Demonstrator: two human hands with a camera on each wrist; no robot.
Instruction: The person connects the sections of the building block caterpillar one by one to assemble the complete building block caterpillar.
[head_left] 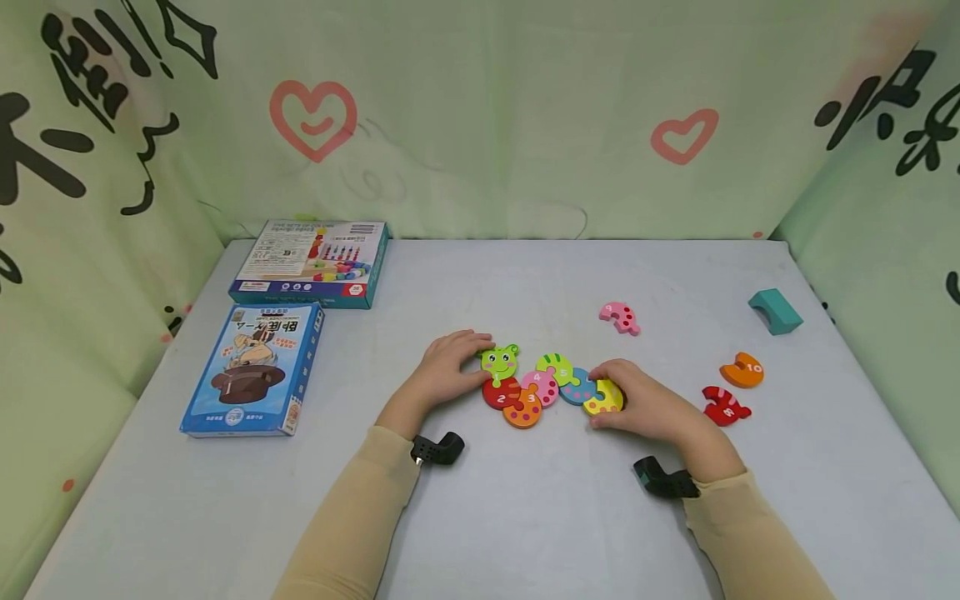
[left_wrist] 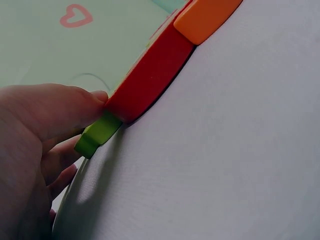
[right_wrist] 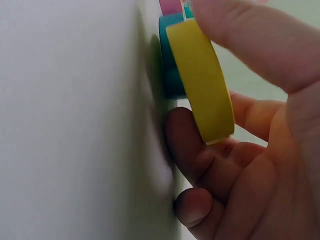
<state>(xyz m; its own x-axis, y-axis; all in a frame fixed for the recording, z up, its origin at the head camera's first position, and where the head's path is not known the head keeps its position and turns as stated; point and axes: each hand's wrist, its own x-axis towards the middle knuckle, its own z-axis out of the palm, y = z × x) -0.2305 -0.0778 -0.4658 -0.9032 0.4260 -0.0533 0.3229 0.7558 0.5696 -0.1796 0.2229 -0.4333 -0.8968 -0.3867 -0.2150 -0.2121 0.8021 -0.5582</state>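
A caterpillar puzzle of linked, numbered pieces lies across the middle of the table. Its green smiling head piece [head_left: 498,362] is at the left end, beside a red piece [head_left: 500,393] and an orange piece [head_left: 522,409]. My left hand [head_left: 447,367] holds the head between thumb and fingers, the thumb close to the red piece. At the other end, my right hand [head_left: 647,402] pinches a yellow dotted piece [right_wrist: 202,80] against the blue piece [head_left: 577,387]. In the right wrist view the yellow piece looks tilted and slightly raised. Pink and green pieces lie between.
Loose at the right are a pink piece [head_left: 620,317], an orange piece [head_left: 742,369], a red striped piece [head_left: 725,407] and a teal arched block [head_left: 776,311]. Two boxes, one teal-edged [head_left: 311,262] and one blue [head_left: 253,371], lie at the left. Curtains enclose the table.
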